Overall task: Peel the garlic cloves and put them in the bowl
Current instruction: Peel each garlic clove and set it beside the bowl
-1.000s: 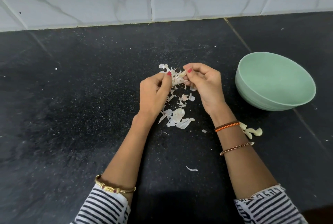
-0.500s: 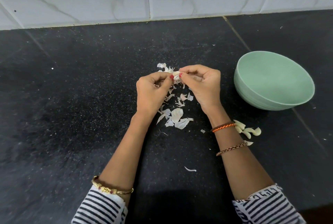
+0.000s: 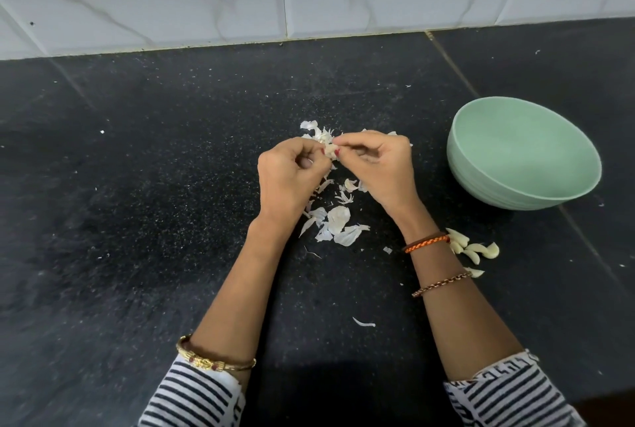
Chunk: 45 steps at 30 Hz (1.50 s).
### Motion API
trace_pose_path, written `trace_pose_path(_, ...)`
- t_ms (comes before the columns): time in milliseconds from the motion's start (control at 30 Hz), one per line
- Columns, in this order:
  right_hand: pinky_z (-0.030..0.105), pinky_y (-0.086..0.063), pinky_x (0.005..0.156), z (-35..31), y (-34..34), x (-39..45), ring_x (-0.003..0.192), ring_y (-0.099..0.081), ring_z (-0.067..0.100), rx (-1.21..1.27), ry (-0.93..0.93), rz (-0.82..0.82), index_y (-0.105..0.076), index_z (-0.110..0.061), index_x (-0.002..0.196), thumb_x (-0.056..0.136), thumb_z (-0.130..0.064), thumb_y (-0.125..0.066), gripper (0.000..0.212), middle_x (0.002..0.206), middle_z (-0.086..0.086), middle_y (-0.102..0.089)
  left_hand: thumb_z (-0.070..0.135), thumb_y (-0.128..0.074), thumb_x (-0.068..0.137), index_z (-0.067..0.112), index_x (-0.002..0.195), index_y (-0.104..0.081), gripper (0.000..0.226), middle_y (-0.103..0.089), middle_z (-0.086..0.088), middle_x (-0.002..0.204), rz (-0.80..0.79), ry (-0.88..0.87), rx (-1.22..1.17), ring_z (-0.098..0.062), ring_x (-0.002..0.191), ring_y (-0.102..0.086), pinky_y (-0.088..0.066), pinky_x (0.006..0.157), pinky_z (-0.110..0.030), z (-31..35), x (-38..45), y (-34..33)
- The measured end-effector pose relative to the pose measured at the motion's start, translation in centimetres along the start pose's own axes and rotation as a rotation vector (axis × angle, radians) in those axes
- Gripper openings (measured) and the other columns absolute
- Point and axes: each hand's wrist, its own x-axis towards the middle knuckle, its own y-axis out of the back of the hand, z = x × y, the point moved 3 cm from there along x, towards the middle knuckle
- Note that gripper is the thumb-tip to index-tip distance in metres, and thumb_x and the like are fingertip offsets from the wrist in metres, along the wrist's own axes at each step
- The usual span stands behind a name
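Two hands meet at the centre of the frame over the black desk [image 3: 137, 220]: the left hand [image 3: 288, 179] and right hand [image 3: 381, 169] both pinch one garlic clove [image 3: 330, 151] between curled fingertips. Torn garlic skins [image 3: 338, 220] lie scattered just below and behind the hands. Peeled cloves [image 3: 476, 249] sit in a small cluster right of the right wrist, below the green bowl [image 3: 522, 186], which stands at middle right, apart from the hands.
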Motion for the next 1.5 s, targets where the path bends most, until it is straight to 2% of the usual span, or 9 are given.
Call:
trace_pose_path(233,0.011,-0.047,0.055,-0.6,0.9,0.0,0.055,-0.060,0.003,0.425,-0.250,-0.072,-0.069,-0.006,0.084,0.081,0.010,-0.060,0.018,0.062,-0.002,-0.069,-0.003,-0.066,0.074,0.014,0.069,-0.065,0.018,-0.058,0.010,0.061,-0.012,0.059,-0.064,0.001,0.054,-0.049,-0.042,0.057,-0.009,-0.1,0.0,0.0)
trace_pose_path(433,0.013,-0.050,0.062,-0.4,0.4,0.0,0.063,-0.062,0.003,0.282,-0.208,-0.027,-0.070,-0.006,0.089,0.082,0.007,-0.062,0.017,0.074,0.000,-0.069,0.015,-0.061,0.078,0.002,0.064,-0.063,0.019,-0.056,-0.005,0.056,-0.030,0.001,-0.060,-0.003,0.053,-0.042,-0.036,0.054,-0.012,0.4,-0.2,0.0)
trace_pose_path(600,0.015,-0.051,0.067,0.0,0.2,0.1,0.072,-0.064,0.006,0.194,-0.184,0.005,-0.067,-0.007,0.101,0.085,0.007,-0.059,0.022,0.082,0.001,-0.068,0.014,-0.063,0.080,0.017,0.085,-0.072,0.010,-0.063,0.016,0.075,-0.110,-0.071,-0.046,0.001,0.058,-0.051,-0.036,0.056,-0.007,0.7,-0.2,-0.3)
trace_pose_path(800,0.027,-0.055,0.077,0.3,0.0,0.2,0.082,-0.067,0.012,-0.029,-0.067,0.019,-0.071,-0.005,0.098,0.085,0.003,-0.060,0.019,0.091,0.004,-0.070,0.016,-0.062,0.083,0.007,0.095,-0.072,0.019,-0.068,0.005,0.084,-0.116,-0.134,-0.004,-0.022,0.072,-0.062,-0.051,0.066,-0.027,0.4,0.0,-0.1)
trace_pose_path(967,0.025,-0.055,0.072,0.2,0.0,0.1,0.076,-0.066,0.014,-0.024,-0.054,0.044,-0.071,-0.003,0.098,0.085,0.003,-0.060,0.018,0.088,0.005,-0.070,0.014,-0.061,0.083,0.005,0.097,-0.071,0.020,-0.066,0.008,0.087,-0.116,-0.150,0.010,0.000,0.076,-0.062,-0.051,0.073,-0.019,0.2,0.0,-0.2)
trace_pose_path(1100,0.031,-0.057,0.070,0.3,0.0,0.1,0.074,-0.067,0.020,-0.029,-0.041,0.041,-0.071,-0.002,0.096,0.084,0.001,-0.062,0.016,0.085,0.007,-0.070,0.014,-0.062,0.083,0.011,0.094,-0.071,0.014,-0.066,0.006,0.078,-0.116,-0.110,-0.036,-0.020,0.066,-0.061,-0.050,0.063,-0.027,0.4,-0.2,-0.1)
trace_pose_path(1300,0.021,-0.053,0.063,0.2,-0.2,0.0,0.067,-0.062,0.007,-0.120,0.075,0.007,-0.072,-0.002,0.093,0.080,-0.002,-0.067,0.014,0.081,0.000,-0.067,0.003,-0.067,0.082,0.020,0.071,-0.065,0.019,-0.060,0.009,0.063,-0.121,0.063,-0.182,-0.004,0.057,-0.048,-0.041,0.054,-0.017,0.3,-0.1,0.0)
trace_pose_path(1367,0.012,-0.049,0.061,0.2,-0.1,0.0,0.068,-0.060,-0.001,-0.143,0.117,-0.023,-0.072,-0.001,0.093,0.080,-0.003,-0.066,0.015,0.080,-0.002,-0.066,0.009,-0.069,0.076,0.022,0.064,-0.062,0.019,-0.056,0.015,0.053,-0.109,0.105,-0.215,0.001,0.052,-0.043,-0.038,0.052,-0.015,0.3,-0.1,-0.1)
trace_pose_path(1500,0.015,-0.051,0.059,-0.1,-0.2,0.0,0.063,-0.060,-0.001,-0.032,0.003,-0.060,-0.070,-0.005,0.097,0.084,0.000,-0.062,0.017,0.074,-0.007,-0.065,0.025,-0.063,0.063,0.024,0.057,-0.060,0.007,-0.056,0.012,0.054,-0.057,0.136,-0.263,-0.005,0.054,-0.044,-0.039,0.053,-0.020,0.3,0.1,-0.2)
